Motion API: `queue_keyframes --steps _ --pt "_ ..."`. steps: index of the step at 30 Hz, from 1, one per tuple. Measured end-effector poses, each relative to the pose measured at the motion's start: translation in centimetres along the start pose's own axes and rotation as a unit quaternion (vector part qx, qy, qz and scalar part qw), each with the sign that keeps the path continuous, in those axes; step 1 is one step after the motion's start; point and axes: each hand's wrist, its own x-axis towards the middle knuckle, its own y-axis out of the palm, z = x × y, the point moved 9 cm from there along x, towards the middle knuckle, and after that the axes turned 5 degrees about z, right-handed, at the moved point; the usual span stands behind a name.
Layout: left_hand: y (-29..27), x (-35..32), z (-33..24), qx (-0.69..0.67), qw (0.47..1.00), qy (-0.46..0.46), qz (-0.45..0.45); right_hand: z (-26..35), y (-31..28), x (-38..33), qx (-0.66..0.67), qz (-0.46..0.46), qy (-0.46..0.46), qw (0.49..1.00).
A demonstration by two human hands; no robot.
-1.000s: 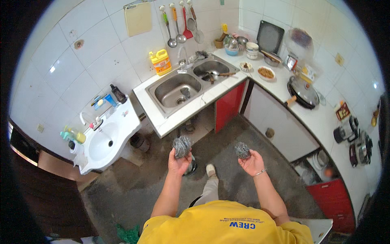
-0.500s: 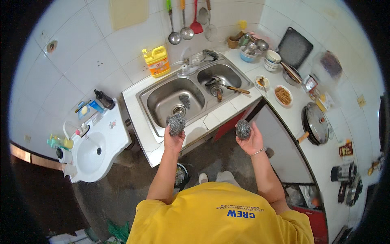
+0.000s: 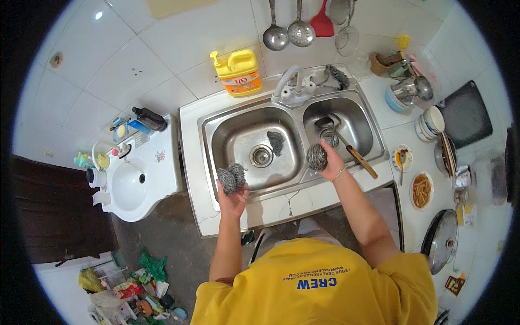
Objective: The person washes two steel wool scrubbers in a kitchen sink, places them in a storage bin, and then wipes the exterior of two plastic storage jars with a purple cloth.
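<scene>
My left hand (image 3: pixel 234 203) is closed round grey steel wool scourers (image 3: pixel 231 179), apparently two bunched together, over the front left corner of the double sink (image 3: pixel 208 157). In my right hand (image 3: pixel 332 163) is another round steel wool scourer (image 3: pixel 316 156), held over the front of the divider between the basins. A flattened grey scouring pad (image 3: pixel 275 143) lies in the left basin beside the drain (image 3: pixel 261 156). Inside the right basin rests a metal tool with a wooden handle (image 3: pixel 362 161), which slants out over the front rim. The tool's head is partly hidden.
Behind the sink stand the faucet (image 3: pixel 292 89) and a yellow detergent jug (image 3: pixel 237 73). Ladles (image 3: pixel 275 38) hang above. Bowls (image 3: pixel 431 121), a plate of food (image 3: pixel 421 190) and a lidded pan (image 3: pixel 441 238) occupy the right counter. A white washbasin (image 3: pixel 160 176) is at left.
I have come closer to the sink and the view has shifted. My right hand has moved with its scourer from beyond the counter edge to over the sink. Both hands keep their scourers.
</scene>
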Motion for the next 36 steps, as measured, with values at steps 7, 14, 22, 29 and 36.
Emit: queue_keyframes --steps 7,14,22,29,36 --pt "3.4 3.7 2.5 0.011 1.0 -0.013 0.022 8.6 4.5 12.0 -0.558 -0.047 -0.16 0.813" --pt "10.6 6.7 -0.2 0.323 0.94 0.1 0.042 11.6 11.7 20.7 -0.804 -0.077 -0.177 0.563" --pt "11.0 7.9 -0.2 0.36 0.92 0.141 0.061 11.5 14.8 18.6 -0.868 -0.054 -0.105 0.482" --pt "13.1 10.2 0.3 0.449 0.877 0.159 0.069 10.3 12.2 22.0 -0.89 -0.034 -0.087 0.446" --pt "21.7 14.1 1.3 0.644 0.657 0.366 0.137 10.3 10.8 21.3 -0.877 0.019 -0.197 0.437"
